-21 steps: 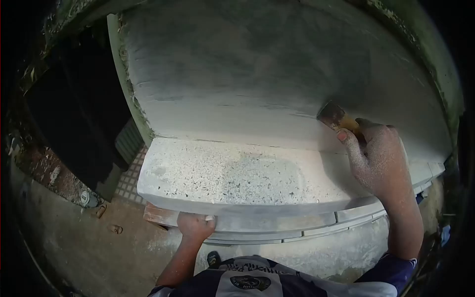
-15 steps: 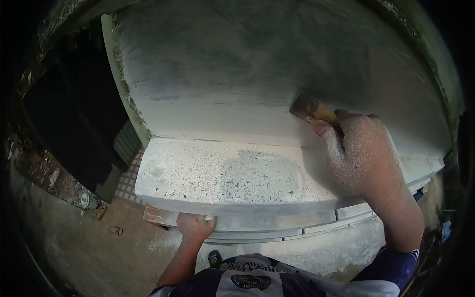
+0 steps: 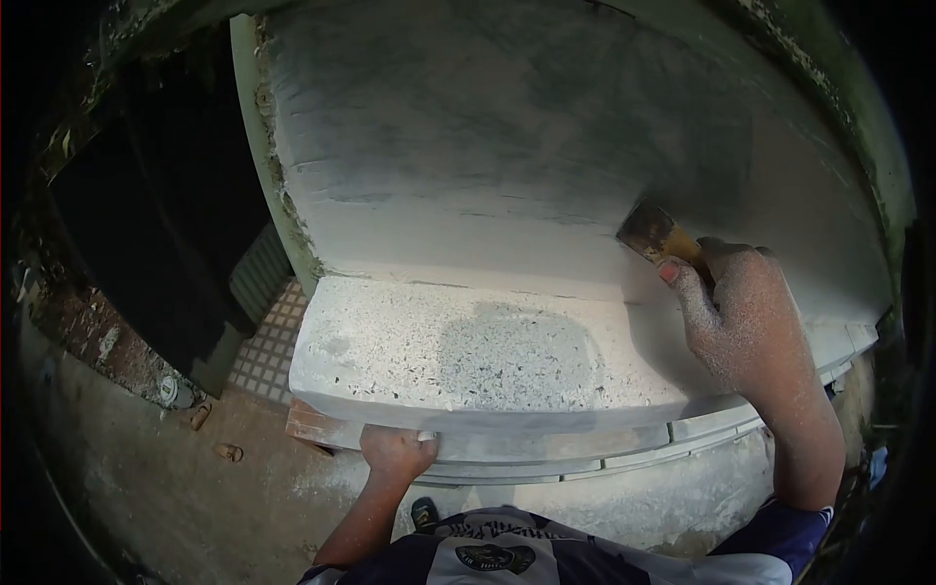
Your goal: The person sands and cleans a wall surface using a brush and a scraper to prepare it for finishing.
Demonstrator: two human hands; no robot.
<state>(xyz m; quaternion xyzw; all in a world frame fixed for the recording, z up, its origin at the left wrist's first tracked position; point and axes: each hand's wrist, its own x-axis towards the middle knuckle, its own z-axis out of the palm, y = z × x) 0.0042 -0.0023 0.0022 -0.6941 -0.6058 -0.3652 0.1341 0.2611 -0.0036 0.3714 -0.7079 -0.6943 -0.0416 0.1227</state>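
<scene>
My right hand [image 3: 741, 317], speckled with white paint, grips the wooden handle of a paintbrush [image 3: 655, 234]. The bristles press against a white-painted wall [image 3: 507, 166], near the line where wet white paint meets the greyer upper part. Below the wall runs a speckled ledge [image 3: 487, 356]. My left hand [image 3: 395, 453] rests on the front edge of that ledge, fingers curled over the lip, holding nothing loose.
A dark opening [image 3: 146, 224] lies left of the wall, with a small tiled patch [image 3: 268, 356] at its foot. The concrete floor [image 3: 175, 487] carries a small round object [image 3: 174, 392] and bits of debris. A greenish wall edge [image 3: 868, 127] borders the right side.
The brush and my right hand swung left along the wall, then came back right and slightly down. My left hand kept its place on the ledge edge.
</scene>
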